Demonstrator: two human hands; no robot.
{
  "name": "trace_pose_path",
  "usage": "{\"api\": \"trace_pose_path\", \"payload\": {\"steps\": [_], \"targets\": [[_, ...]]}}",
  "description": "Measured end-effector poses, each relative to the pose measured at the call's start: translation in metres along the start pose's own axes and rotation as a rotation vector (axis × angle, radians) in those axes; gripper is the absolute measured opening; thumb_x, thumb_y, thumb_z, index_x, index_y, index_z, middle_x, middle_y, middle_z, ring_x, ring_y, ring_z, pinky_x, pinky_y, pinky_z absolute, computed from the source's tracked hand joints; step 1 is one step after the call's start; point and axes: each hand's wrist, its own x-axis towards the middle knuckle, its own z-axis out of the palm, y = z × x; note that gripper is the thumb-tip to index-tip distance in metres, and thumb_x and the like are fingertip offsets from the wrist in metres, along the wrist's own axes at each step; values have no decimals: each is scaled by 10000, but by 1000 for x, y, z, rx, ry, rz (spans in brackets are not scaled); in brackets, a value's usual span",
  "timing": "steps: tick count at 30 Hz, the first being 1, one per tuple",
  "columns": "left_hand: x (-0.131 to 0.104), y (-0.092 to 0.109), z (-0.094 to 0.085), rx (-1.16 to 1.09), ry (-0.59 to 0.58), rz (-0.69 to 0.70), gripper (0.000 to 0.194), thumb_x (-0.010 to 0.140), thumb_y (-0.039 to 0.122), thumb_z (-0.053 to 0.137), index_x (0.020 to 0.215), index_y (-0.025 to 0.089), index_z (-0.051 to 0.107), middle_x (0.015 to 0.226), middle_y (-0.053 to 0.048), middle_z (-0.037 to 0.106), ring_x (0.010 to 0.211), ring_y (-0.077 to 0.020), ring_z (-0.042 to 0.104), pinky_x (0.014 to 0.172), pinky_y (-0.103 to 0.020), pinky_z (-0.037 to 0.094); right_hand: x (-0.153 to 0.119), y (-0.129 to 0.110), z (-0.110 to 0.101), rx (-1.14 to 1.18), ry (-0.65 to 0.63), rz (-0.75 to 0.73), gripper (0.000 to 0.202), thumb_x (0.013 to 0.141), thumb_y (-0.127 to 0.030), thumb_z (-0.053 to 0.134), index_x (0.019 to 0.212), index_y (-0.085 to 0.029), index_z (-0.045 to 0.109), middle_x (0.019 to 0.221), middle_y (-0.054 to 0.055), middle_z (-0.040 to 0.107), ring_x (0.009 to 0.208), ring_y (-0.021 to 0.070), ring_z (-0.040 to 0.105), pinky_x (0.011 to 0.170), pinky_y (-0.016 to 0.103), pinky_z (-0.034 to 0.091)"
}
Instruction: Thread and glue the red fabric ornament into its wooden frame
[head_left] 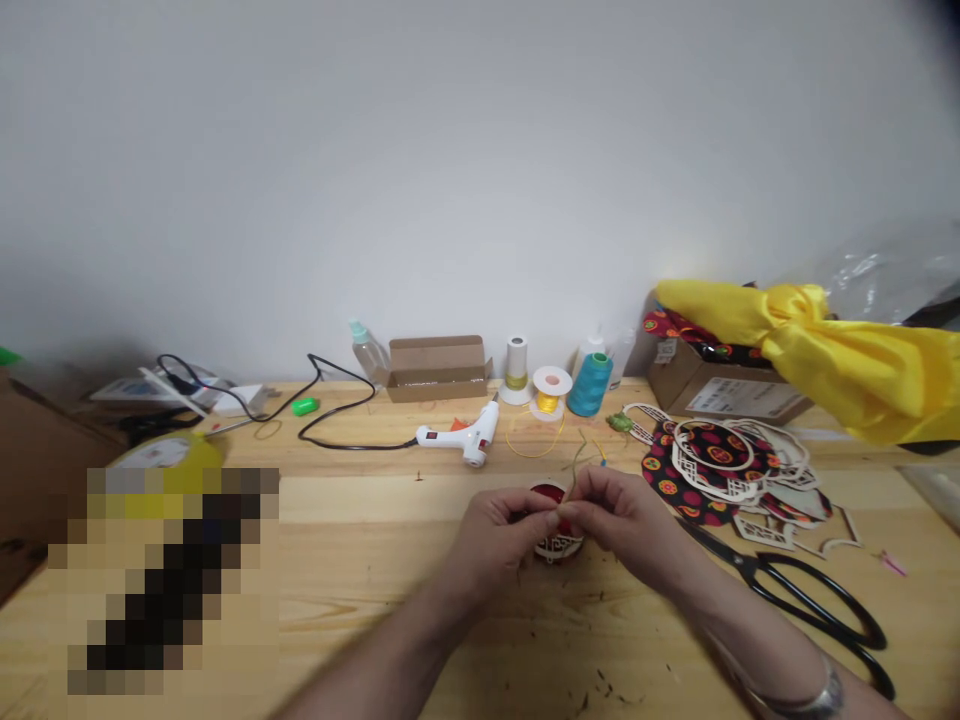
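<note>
Both hands meet over a small round ornament (561, 547), red inside with a pale fretwork rim, lying on the wooden table. My left hand (501, 530) is closed, its thumb and forefinger pinched together at the ornament's upper middle. My right hand (611, 515) pinches a thin olive-green cord (576, 465) whose loose end sticks up beyond the fingers. The fingertips of the two hands touch or nearly touch. What lies between the left fingertips is too small to make out.
Behind the hands lie a white glue gun (465, 437), a yellow cord spool (550, 392) and a teal thread cone (590, 385). Large black scissors (780, 590) rest right of my right forearm, near fretwork frames (712, 460) on patterned cloth. An open cardboard box (439, 368) stands against the wall.
</note>
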Motion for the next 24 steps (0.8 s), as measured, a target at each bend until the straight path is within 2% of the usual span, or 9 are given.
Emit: {"api": "trace_pose_path", "payload": {"steps": [4,9,12,17,24], "targets": [[0,-2,-4,13,-48,-55,227,645,357,660,690,141,715,452,30,497,385,-44,286,387,-193,179,-2,-2,-1,113,-50,57,117,671,-215,605,599,-161,530,497,-44,518,437,65,396,416,185,300],[-1,-3,-4,-9,-81,-54,241,646,357,662,716,133,722,484,10,533,394,-41,257,393,-203,145,-4,-4,-1,216,-88,119,131,662,-225,617,600,-156,524,474,-46,522,396,48,360,377,174,238],[-1,-2,-2,-28,-64,-62,211,639,325,668,693,128,724,518,-11,581,407,-49,307,405,-202,182,-4,-4,-1,222,-95,126,135,665,-221,618,605,-151,520,478,-43,528,396,43,363,372,168,229],[0,-3,-1,-93,-64,-41,169,624,302,685,655,140,723,593,-44,650,540,-115,499,524,-223,347,-4,-5,-1,209,-98,106,136,664,-214,616,590,-155,519,480,-40,532,398,46,376,369,169,240],[1,-6,-1,-187,-28,-69,148,599,273,713,645,132,708,608,-33,668,576,-121,551,593,-229,398,-2,-2,1,161,-58,60,133,662,-227,636,614,-158,533,523,-43,524,455,65,422,436,184,329]]}}
